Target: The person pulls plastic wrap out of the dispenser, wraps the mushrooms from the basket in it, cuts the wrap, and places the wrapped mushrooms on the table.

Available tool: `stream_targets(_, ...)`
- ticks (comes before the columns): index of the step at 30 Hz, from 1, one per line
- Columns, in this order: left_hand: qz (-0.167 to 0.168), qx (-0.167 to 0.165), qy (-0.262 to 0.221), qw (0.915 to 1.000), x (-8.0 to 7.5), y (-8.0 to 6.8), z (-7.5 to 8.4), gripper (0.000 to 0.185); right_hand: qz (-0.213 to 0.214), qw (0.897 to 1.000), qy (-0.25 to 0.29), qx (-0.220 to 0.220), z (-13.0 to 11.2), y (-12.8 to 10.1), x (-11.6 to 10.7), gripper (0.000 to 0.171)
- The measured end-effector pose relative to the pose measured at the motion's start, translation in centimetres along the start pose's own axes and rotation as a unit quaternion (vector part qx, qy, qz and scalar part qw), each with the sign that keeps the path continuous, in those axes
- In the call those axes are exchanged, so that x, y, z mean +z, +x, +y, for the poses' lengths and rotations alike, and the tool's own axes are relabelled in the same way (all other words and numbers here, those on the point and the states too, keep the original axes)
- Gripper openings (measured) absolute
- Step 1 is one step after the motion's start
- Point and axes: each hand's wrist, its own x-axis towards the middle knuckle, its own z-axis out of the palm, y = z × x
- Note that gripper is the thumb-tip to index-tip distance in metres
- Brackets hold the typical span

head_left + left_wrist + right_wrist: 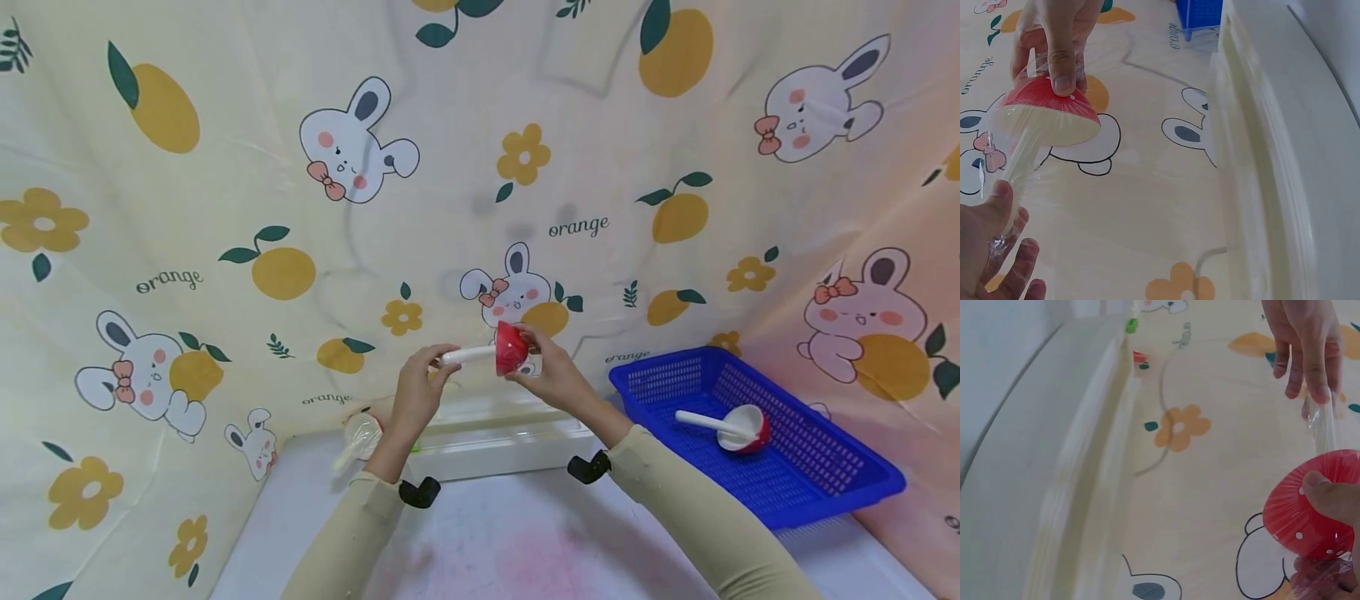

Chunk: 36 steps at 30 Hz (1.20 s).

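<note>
I hold a red mushroom-shaped spoon [504,350], wrapped in clear film, up in the air between my two hands, in front of the printed cloth [225,208]. My right hand [553,371] grips the red bowl end, thumb pressed on its dotted back. My left hand [418,387] pinches the white handle [467,356] at its far end, so the spoon lies level across the gap. A second spoon [731,427] lies in the blue basket [825,483] to my right.
</note>
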Motion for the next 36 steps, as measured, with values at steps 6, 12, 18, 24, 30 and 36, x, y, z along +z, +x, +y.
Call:
stream_targets(6,0.009,0.003,-0.002,1.0,-0.3,0.2,0.5,0.03,0.008,1.0,0.0,-0.011,-0.5,0.3,-0.3,0.084)
stream_targets(12,0.016,0.012,-0.011,0.9997,-0.6,0.4,0.9,0.03,0.02,0.999,-0.005,-0.037,-0.7,0.5,-0.6,0.086)
stream_targets(18,0.017,0.008,-0.016,0.9997,-0.9,0.2,1.4,0.03,0.02,0.999,-0.013,-0.041,-1.2,0.4,-0.9,0.088)
stream_targets(24,0.017,0.002,-0.007,0.9998,-1.3,-1.0,1.9,0.03,0.015,0.999,-0.009,-0.042,-1.9,-0.3,-1.2,0.087)
stream_targets(30,0.001,0.009,0.008,0.9999,-2.1,-2.9,2.3,0.033,-0.002,0.999,-0.027,-0.031,-3.2,-2.2,-1.5,0.088)
stream_targets(36,-0.026,0.013,0.005,0.9996,-2.6,-5.3,2.5,0.035,-0.025,0.999,-0.045,-0.004,-4.0,-4.9,-1.3,0.091)
